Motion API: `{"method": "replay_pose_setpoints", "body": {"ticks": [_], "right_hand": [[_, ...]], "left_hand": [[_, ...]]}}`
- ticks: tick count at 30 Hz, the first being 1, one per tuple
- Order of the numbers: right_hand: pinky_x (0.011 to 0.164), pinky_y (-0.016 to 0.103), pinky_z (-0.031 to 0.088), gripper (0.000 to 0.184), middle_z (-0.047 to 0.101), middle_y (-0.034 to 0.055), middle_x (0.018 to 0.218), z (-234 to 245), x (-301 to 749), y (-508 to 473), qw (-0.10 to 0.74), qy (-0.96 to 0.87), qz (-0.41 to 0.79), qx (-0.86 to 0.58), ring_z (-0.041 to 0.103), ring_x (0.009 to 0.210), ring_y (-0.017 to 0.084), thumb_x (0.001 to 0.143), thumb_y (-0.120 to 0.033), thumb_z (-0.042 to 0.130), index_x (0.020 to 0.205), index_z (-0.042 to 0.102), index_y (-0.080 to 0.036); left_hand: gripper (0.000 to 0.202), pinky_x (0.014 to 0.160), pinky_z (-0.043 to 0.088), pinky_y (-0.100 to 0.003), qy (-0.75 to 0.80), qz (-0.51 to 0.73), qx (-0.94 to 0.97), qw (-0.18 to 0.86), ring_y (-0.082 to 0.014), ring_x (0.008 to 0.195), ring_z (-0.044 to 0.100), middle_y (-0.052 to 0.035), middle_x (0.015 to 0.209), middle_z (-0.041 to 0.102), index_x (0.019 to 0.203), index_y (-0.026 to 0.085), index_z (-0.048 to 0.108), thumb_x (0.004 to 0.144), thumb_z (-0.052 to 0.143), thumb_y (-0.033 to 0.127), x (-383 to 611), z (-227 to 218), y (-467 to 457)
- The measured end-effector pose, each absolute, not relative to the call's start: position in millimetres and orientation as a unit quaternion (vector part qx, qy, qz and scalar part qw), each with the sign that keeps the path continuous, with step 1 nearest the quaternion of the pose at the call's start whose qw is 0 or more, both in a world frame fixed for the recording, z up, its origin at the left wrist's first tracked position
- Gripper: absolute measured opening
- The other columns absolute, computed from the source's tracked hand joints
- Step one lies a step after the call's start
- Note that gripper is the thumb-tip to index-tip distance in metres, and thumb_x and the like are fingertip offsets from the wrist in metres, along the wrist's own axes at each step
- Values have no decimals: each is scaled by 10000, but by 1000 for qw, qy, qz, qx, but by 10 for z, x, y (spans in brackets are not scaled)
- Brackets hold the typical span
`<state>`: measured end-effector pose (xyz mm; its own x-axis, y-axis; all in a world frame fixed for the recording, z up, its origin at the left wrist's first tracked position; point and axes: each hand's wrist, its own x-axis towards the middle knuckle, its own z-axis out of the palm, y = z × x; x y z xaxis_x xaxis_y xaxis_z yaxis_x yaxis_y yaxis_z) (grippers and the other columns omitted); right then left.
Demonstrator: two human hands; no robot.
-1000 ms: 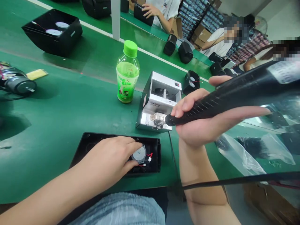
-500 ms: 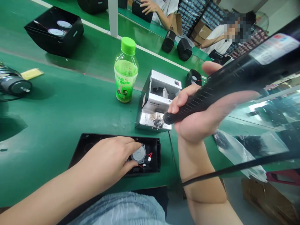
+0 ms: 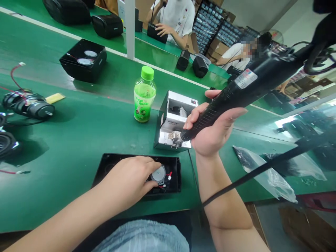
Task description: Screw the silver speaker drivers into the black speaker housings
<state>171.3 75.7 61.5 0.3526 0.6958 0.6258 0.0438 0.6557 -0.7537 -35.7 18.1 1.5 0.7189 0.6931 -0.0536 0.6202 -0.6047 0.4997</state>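
My right hand (image 3: pixel 210 138) is wrapped round a black electric screwdriver (image 3: pixel 223 98). The tool slants down to the left, its nose end over the front of a silver screw feeder (image 3: pixel 172 122); the bit itself I cannot make out. Thumb and fingers of my left hand (image 3: pixel 131 176) close on the sides of a small round speaker (image 3: pixel 159 174). That speaker lies inside an open black casing (image 3: pixel 175 166) flat on the bench, with red wires and white connectors beside it. My left hand and forearm hide the casing's left middle part.
Behind the casing stands a green-capped bottle (image 3: pixel 145 96). Loose wired speakers (image 3: pixel 28 103) lie at the left, and an open casing (image 3: pixel 86 59) sits farther back. A black cable (image 3: pixel 252 173) crosses my right forearm. Plastic bags (image 3: pixel 265 171) lie at right. Co-workers (image 3: pixel 178 17) sit opposite.
The view has shifted, bringing more of the left bench and the screwdriver's upper end into sight. Both hands keep their holds, and the screwdriver's nose stays at the feeder.
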Motion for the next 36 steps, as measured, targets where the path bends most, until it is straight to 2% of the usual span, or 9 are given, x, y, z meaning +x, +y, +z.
{"method": "replay_pose_setpoints", "body": {"ticks": [6,10,14,19,23,26,29,32,36], "right_hand": [[410,288,404,628,566,-69,604,612,1722,734,737,-526,220,-362,520,416,135,1018,-779,439,1311,665,-272],[388,268,415,621,575,-65,603,617,1723,643,727,-502,274,-381,529,408,136,1002,-792,466,1295,665,-281],[331,261,365,740,542,-69,560,869,1723,385,785,-465,226,-342,455,355,123,965,-884,394,1224,695,-260],[416,313,472,604,623,-62,566,1166,1729,-93,733,-461,315,-389,521,403,155,882,-843,641,1146,714,-304],[455,353,497,539,637,-56,580,1017,1658,-357,734,-426,315,-426,510,419,166,895,-822,647,1107,734,-333],[413,361,481,566,641,-51,556,829,1610,-429,742,-405,311,-434,510,390,178,878,-846,642,1079,751,-329],[421,374,515,590,661,-47,554,704,1616,-437,729,-417,338,-424,539,387,183,886,-858,618,1092,758,-323],[467,378,553,584,681,-48,573,651,1644,-439,706,-438,358,-426,570,402,174,910,-844,603,1113,740,-313],[466,361,534,578,680,-52,586,608,1675,-449,696,-437,369,-434,568,414,169,923,-835,590,1137,701,-310]], "left_hand": [[362,965,634,-424,363,91,892,254,-320,1133,803,-98,1268,827,1282,257,798,921,811,261,-366,14,180],[367,959,628,-422,366,75,893,251,-316,1127,802,-86,1246,831,1292,259,786,926,810,245,-363,58,174],[356,964,631,-458,364,59,895,252,-329,1137,798,-86,1264,825,1296,264,783,941,794,247,-361,81,171],[422,985,627,-483,364,49,899,240,-343,1179,784,-109,1330,805,1389,234,740,972,770,298,-344,75,176],[344,925,627,-459,351,55,903,242,-318,1099,800,-59,1232,831,1321,280,764,978,766,298,-324,60,179],[321,890,625,-462,351,57,906,228,-331,1086,804,-56,1233,832,1278,276,772,957,782,295,-315,43,186],[290,852,618,-455,348,55,910,219,-333,1067,807,-58,1227,834,1249,270,773,960,770,295,-311,42,189],[271,835,608,-452,348,52,910,217,-325,1047,806,-51,1202,836,1236,265,769,968,757,303,-305,59,183],[267,800,589,-433,350,47,907,230,-299,1007,797,-14,1128,834,1244,295,760,979,740,328,-287,67,178]]}}
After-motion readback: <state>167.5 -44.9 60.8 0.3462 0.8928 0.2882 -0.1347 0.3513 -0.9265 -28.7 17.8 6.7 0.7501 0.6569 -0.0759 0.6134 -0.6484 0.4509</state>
